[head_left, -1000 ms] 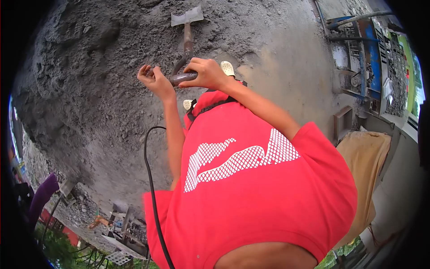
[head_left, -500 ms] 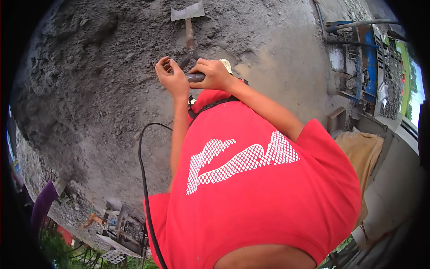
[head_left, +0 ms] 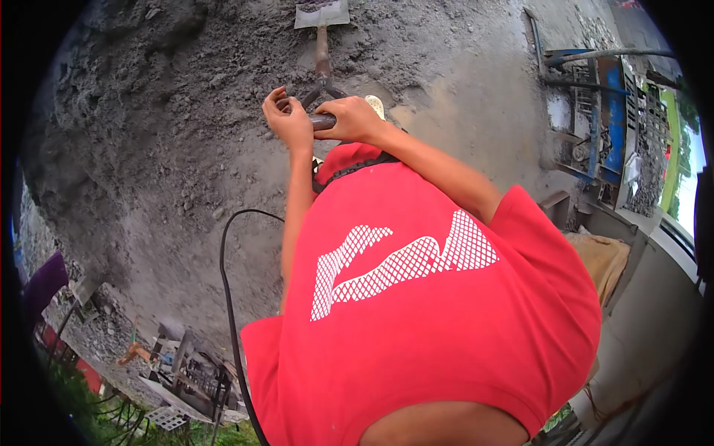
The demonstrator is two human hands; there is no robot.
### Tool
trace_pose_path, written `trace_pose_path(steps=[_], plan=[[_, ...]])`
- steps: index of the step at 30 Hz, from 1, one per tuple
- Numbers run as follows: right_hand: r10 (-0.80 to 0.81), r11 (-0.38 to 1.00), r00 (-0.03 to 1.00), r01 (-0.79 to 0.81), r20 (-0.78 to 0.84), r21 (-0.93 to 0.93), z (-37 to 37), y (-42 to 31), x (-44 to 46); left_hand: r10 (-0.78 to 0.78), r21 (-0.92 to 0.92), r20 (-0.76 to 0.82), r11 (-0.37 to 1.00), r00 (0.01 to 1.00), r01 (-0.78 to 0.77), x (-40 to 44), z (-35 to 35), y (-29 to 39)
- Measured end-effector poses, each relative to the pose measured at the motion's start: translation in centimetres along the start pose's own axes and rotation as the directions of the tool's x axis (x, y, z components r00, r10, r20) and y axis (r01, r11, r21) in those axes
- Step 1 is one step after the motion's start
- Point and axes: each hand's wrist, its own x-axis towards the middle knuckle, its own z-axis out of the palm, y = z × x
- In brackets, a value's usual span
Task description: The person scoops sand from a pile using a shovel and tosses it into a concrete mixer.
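Note:
A shovel (head_left: 322, 56) stretches away from me toward the top of the view, its pale flat blade (head_left: 312, 19) cut off by the edge, with some dark grey material on it. Its shaft forks into a dark handle with a crossbar. My right hand (head_left: 355, 119) is wrapped round the right part of that crossbar. At the crossbar's left end, my left hand (head_left: 291, 125) is closed with curled fingers against the handle; its exact grip is partly hidden. Rough grey sand (head_left: 163, 111) lies under and left of the shovel.
A blue metal machine frame (head_left: 611, 111) stands at the right, with a tan cloth (head_left: 601, 260) below it. Wooden and metal pieces (head_left: 186, 372) lie lower left, near a purple object (head_left: 46, 286). A black cable (head_left: 227, 297) hangs beside my red shirt (head_left: 431, 327).
The shovel blade sits slightly higher and further right in view and now shows dark material on it. Both hands stay at the handle. The whole view has shifted a little.

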Motion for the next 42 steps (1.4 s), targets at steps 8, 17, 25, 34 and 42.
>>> trace_pose_path(steps=[8,17,25,34,42], plan=[[-0.026,0.999,0.998,0.027,-0.051,0.017,-1.2,-0.4,0.9,-0.054,-0.067,-0.041,0.996,0.998,0.051,0.4,0.2,1.6],[-0.033,0.999,0.996,0.034,-0.08,0.006,-1.8,-1.0,2.0,-0.046,-0.104,-0.037,0.994,0.998,0.042,1.6,0.4,2.1],[0.03,0.999,0.991,-0.033,-0.128,-0.021,-1.7,-1.4,3.2,0.004,-0.075,-0.013,0.997,1.0,-0.005,2.9,0.6,3.0],[0.031,0.999,0.991,-0.035,-0.132,-0.025,-1.0,-2.2,3.9,0.033,-0.094,0.024,0.995,0.999,-0.031,3.6,-0.4,2.3],[-0.075,0.997,0.984,0.076,-0.161,0.003,-2.4,1.2,10.7,-0.085,0.013,0.009,0.996,0.996,0.084,10.0,3.3,2.6]])
